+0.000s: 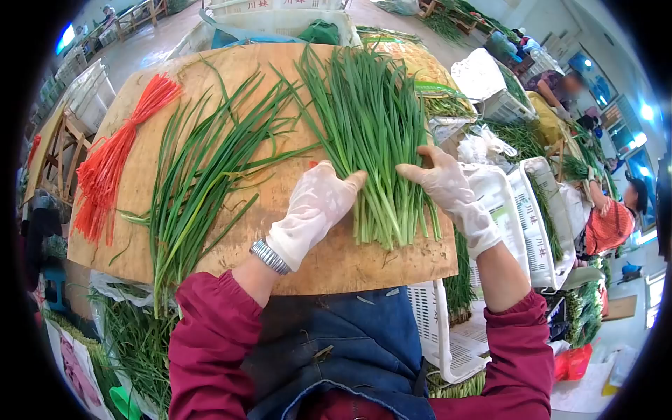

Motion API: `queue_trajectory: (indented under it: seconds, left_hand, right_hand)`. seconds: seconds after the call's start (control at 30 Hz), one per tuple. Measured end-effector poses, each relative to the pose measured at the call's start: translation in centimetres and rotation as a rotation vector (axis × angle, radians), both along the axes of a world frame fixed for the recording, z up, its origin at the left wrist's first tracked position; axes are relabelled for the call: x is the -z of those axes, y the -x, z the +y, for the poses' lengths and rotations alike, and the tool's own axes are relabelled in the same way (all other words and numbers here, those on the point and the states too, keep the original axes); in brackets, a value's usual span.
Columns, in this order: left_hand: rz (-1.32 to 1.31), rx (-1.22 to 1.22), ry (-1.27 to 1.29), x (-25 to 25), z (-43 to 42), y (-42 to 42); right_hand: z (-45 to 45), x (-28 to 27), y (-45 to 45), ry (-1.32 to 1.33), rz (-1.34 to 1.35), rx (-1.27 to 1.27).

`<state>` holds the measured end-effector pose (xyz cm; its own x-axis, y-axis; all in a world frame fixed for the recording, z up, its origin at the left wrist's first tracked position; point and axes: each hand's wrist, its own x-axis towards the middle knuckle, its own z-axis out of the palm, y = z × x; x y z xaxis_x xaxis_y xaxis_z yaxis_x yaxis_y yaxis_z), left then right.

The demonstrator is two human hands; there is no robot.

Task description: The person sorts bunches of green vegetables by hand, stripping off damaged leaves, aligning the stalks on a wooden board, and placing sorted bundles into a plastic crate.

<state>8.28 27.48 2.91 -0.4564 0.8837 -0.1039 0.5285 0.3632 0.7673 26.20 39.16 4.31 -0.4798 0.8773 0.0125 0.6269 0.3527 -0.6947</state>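
A thick bunch of garlic chives point(378, 133) lies on the wooden board, green leaves pointing away and pale stem ends towards me. My left hand point(322, 203), in a thin whitish glove, is closed on the bunch's left side with its thumb on the stems; its other fingers are partly hidden. On the opposite side, my gloved right hand point(448, 189) grips the edge of the bunch, thumb over the stems and fingers curled. A looser pile of chives point(199, 182) is spread left of my hands. Further left lies a bundle of red ties point(126, 143), gathered at its middle.
The wooden board point(280, 269) has its near edge at my blue apron. White plastic crates point(539, 224) stand on the right, and another crate point(343, 24) is behind the board. More greens point(133, 343) lie low on the left. Other people, one in orange point(609, 227), are at the right.
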Motion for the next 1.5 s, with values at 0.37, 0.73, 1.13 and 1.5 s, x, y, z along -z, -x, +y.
queue_trajectory:
  seconds: [0.37, 0.73, 1.13, 1.5]
  left_hand:
    - [0.055, 0.781, -0.073, 0.6, -7.2, -6.6]
    - [0.143, 0.293, -0.234, -1.4, -18.7, -1.6]
    - [0.138, -0.545, -0.170, 3.9, -27.8, 5.2]
    - [-1.139, -0.445, -0.146, 0.5, -29.5, 4.5]
  right_hand:
    - [-0.4, -1.0, 1.3, -0.399, -0.219, -0.112]
    - [-3.7, -3.3, 1.8, -0.676, -0.160, -0.071]
    - [-21.9, 0.4, 14.6, 0.875, 0.132, -0.455]
    - [-24.5, 4.1, 16.3, 1.468, 0.728, -0.301]
